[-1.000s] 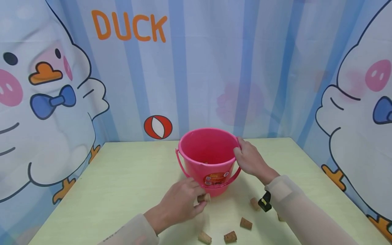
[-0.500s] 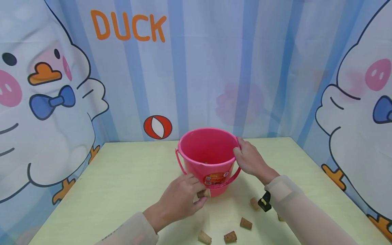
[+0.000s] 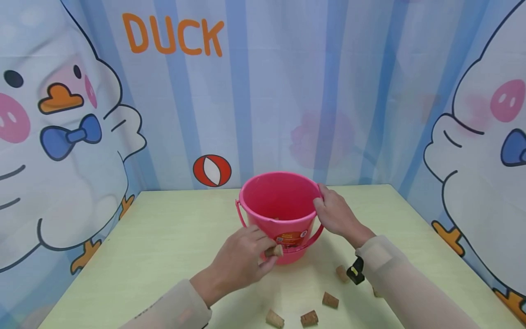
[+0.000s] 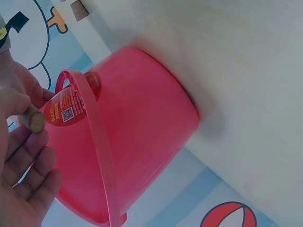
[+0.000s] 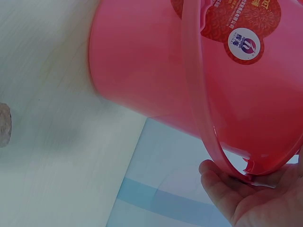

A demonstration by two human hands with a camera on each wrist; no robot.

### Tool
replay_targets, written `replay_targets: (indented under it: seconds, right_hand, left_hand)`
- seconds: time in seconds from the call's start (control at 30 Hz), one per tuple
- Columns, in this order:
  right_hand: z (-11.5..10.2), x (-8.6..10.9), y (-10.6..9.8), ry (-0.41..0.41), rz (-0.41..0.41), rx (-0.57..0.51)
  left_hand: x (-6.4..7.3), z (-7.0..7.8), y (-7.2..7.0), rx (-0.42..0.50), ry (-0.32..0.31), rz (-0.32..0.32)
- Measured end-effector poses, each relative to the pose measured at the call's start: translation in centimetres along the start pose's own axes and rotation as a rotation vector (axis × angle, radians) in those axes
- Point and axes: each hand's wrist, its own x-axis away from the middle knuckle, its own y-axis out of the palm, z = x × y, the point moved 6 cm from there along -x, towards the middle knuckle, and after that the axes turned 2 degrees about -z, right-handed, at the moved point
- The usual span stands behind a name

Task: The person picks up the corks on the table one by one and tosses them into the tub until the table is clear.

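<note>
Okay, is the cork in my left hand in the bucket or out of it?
Out: your left hand pinches the cork in front of the pink bucket, outside it and below its rim.

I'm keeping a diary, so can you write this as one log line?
left hand: pinches cork outside bucket | right hand: holds bucket | other corks: on table

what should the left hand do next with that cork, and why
Probably carry the cork over the rim of the pink bucket: the left hand pinches it just outside, the bucket's top is open, and the right hand holds that rim.
</note>
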Motion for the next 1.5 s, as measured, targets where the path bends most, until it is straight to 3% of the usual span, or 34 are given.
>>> replay_targets:
  seconds: [0.93,1.5]
  right_hand:
    - [0.0,0.0,0.0,0.002,0.001,0.005]
    - [0.0,0.0,0.1,0.021,-0.008,0.004]
  left_hand:
    - [-1.5,0.0,-3.0,-0.061,0.049,0.111]
    - [-2.5,-0.9,-4.4,-0.126,0.054,0.172]
